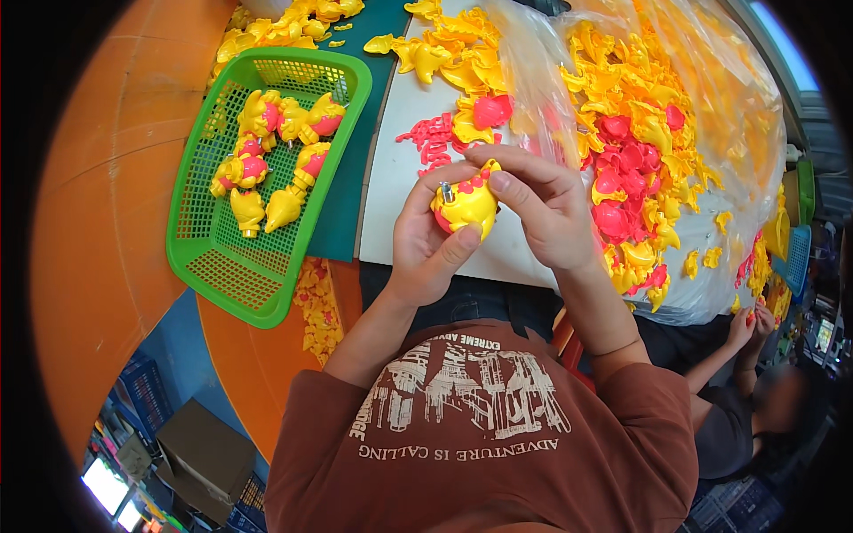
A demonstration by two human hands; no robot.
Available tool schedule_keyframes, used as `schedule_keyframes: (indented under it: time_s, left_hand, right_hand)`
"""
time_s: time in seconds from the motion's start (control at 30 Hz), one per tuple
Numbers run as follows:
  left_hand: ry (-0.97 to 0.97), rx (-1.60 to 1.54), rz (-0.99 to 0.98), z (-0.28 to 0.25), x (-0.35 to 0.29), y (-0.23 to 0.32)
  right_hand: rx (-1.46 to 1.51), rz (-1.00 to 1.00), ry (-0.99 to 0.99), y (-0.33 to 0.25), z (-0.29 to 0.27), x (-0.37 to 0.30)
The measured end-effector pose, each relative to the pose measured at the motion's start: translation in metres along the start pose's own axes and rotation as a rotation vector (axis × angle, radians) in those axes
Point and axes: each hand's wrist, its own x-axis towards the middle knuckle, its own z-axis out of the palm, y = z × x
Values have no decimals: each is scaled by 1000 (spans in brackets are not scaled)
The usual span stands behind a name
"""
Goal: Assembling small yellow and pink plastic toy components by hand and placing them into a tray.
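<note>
Between both hands, above the near edge of the white tabletop, is a small yellow-and-pink plastic toy figure (471,210) with a short metal pin standing out of it. My left hand (433,235) grips its left and lower side, thumb pressed on the yellow shell. My right hand (548,209) holds its right side, the thumb near the pointed yellow tip. Just beyond the hands lie thin pink plastic pieces (432,135) on the tabletop. Fingers cover part of the toy's pink side.
A green basket (180,240) at left holds several assembled yellow-and-pink figures (263,114). Yellow shell parts (458,53) lie at the back. Clear plastic bags (711,98) with yellow and pink parts (626,178) cover the right side. At far right, another person's hands (751,327) work nearby.
</note>
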Motion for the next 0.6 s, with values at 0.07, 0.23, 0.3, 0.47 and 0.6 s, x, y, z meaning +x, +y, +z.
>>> schedule_keyframes:
  time_s: [0.07, 0.23, 0.3, 0.47, 0.6]
  left_hand:
    - [25, 74, 91, 2, -1, -3]
    - [68, 137, 77, 10, -5, -11]
    - [72, 244, 133, 13, -4, -11]
    - [124, 110, 89, 17, -3, -12]
    - [96, 130, 109, 12, -4, -13]
  right_hand:
    - [-73, -138, 35, 1, 3, 1]
    - [-78, -61, 82, 1, 9, 0]
    - [-123, -78, 115, 0, 10, 1]
    - [-243, -147, 161, 7, 11, 4]
    - [-173, -186, 157, 18, 19, 7]
